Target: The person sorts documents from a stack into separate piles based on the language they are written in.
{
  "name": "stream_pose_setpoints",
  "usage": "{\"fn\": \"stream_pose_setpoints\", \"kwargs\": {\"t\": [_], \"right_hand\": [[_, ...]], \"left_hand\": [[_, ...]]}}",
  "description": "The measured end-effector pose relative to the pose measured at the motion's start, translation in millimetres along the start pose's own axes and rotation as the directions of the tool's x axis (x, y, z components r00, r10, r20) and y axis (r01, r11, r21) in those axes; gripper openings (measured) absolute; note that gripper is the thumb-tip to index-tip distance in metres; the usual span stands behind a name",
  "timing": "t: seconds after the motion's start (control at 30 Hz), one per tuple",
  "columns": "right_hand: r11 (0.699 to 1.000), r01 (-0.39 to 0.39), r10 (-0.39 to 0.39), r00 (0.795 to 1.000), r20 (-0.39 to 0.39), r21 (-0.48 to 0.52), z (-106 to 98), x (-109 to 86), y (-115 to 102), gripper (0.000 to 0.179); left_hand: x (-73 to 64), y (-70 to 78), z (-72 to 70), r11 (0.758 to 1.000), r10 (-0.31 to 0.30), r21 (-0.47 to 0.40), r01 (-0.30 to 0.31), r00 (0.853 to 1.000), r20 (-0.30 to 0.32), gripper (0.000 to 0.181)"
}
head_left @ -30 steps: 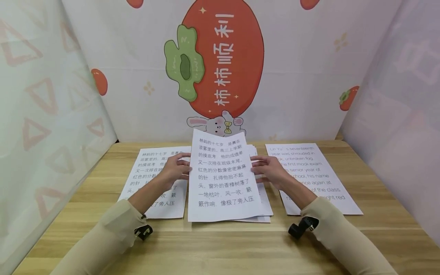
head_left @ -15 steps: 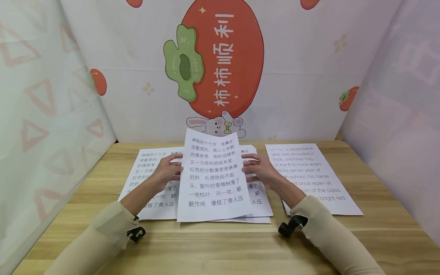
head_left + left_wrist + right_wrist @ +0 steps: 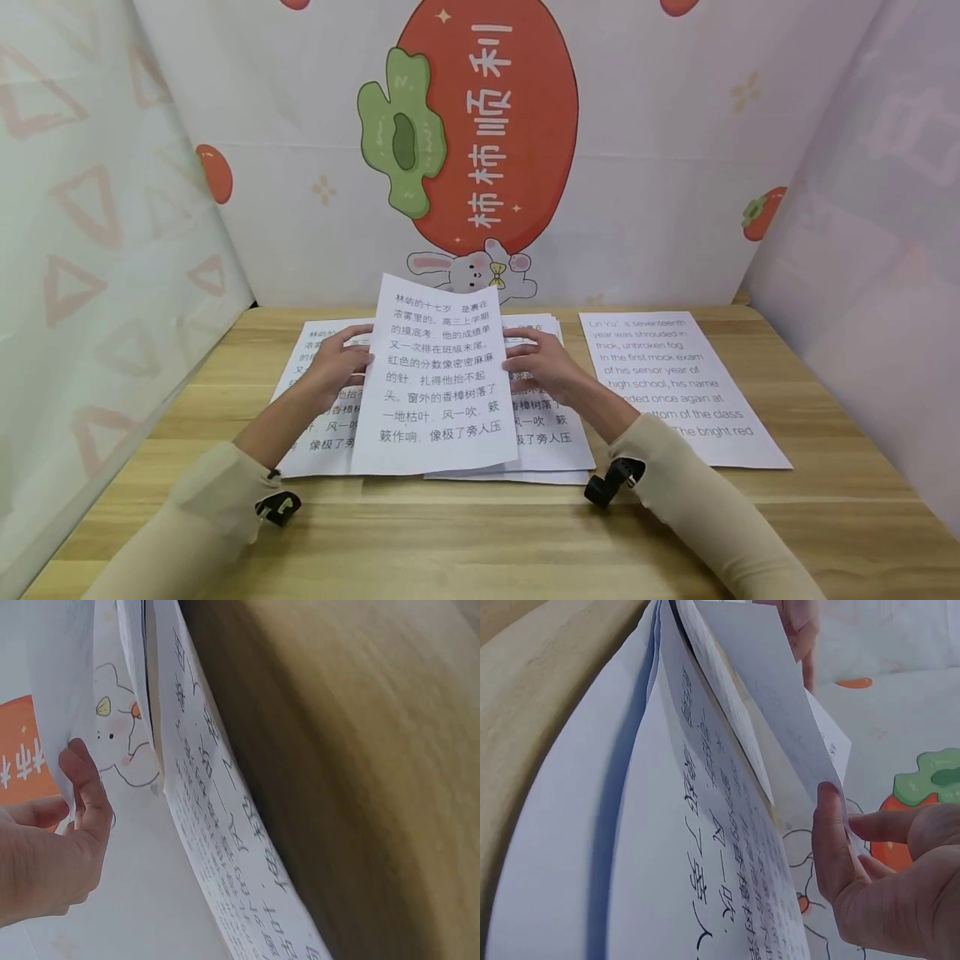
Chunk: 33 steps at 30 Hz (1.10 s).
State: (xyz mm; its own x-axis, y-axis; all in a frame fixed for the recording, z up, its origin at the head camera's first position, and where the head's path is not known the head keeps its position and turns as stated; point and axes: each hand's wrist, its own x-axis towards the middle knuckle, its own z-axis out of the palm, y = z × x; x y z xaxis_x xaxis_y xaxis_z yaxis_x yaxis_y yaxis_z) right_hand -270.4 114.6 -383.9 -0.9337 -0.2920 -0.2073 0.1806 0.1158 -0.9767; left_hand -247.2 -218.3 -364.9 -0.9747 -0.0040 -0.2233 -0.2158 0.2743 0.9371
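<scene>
Between my two hands a sheet of paper (image 3: 435,383) printed with Chinese text is held up, bowed slightly along its top edge. My left hand (image 3: 335,367) pinches its left edge, and my right hand (image 3: 551,367) pinches the right edge. In the left wrist view the left fingertips (image 3: 75,754) lie against the paper's face; in the right wrist view the right fingertips (image 3: 828,796) do the same. Partly behind the raised sheet lies a middle stack of Chinese-text sheets (image 3: 555,446). To the left is another Chinese-text sheet (image 3: 307,458), partly covered by the left hand and the held sheet.
On the right of the wooden table (image 3: 450,542) lies a sheet with English text (image 3: 697,392). A cloth backdrop (image 3: 645,167) with a persimmon print stands behind the table, and pale side curtains (image 3: 112,250) flank it.
Both hands have moved left with the held sheet, from over the middle stack to partly over the left sheet. More of the middle stack and the English sheet now shows.
</scene>
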Motion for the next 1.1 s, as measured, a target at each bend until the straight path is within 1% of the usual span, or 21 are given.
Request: {"fn": "stream_pose_setpoints", "kwargs": {"t": [0.07, 0.27, 0.43, 0.57, 0.73, 0.97, 1.1], "right_hand": [[1.0, -0.002, 0.002, 1.0, 0.002, 0.009, 5, 1.8, 0, 0.064], [0.999, -0.005, 0.002, 0.999, 0.046, 0.049, 18, 6.4, 1, 0.065], [0.996, -0.008, 0.001, 0.997, 0.078, 0.091, 28, 8.9, 2, 0.066], [0.993, -0.016, 0.004, 0.995, 0.096, 0.119, 36, 11.4, 3, 0.065], [0.985, -0.035, 0.015, 0.993, 0.115, 0.166, 47, 15.8, 2, 0.065], [0.984, -0.049, 0.02, 0.987, 0.16, 0.173, 62, 21.8, 1, 0.068], [0.982, -0.059, 0.026, 0.983, 0.181, 0.182, 69, 24.2, 0, 0.07]], "left_hand": [[0.0, -0.9, -4.7, 1.0, 0.004, 0.017, -0.003, 1.0, -0.011, 0.061], [0.5, -6.4, -19.9, 0.997, 0.011, 0.081, -0.007, 0.999, -0.049, 0.06], [1.1, -10.3, -30.1, 0.996, 0.009, 0.092, -0.001, 0.997, -0.077, 0.059], [2.5, -12.3, -37.3, 0.996, 0.001, 0.093, 0.007, 0.996, -0.086, 0.058], [2.6, -14.0, -44.5, 0.992, -0.005, 0.125, 0.017, 0.996, -0.094, 0.056], [6.3, -20.4, -58.7, 0.985, -0.012, 0.172, 0.031, 0.994, -0.11, 0.051], [8.2, -23.7, -66.7, 0.984, -0.018, 0.175, 0.039, 0.993, -0.118, 0.053]]}}
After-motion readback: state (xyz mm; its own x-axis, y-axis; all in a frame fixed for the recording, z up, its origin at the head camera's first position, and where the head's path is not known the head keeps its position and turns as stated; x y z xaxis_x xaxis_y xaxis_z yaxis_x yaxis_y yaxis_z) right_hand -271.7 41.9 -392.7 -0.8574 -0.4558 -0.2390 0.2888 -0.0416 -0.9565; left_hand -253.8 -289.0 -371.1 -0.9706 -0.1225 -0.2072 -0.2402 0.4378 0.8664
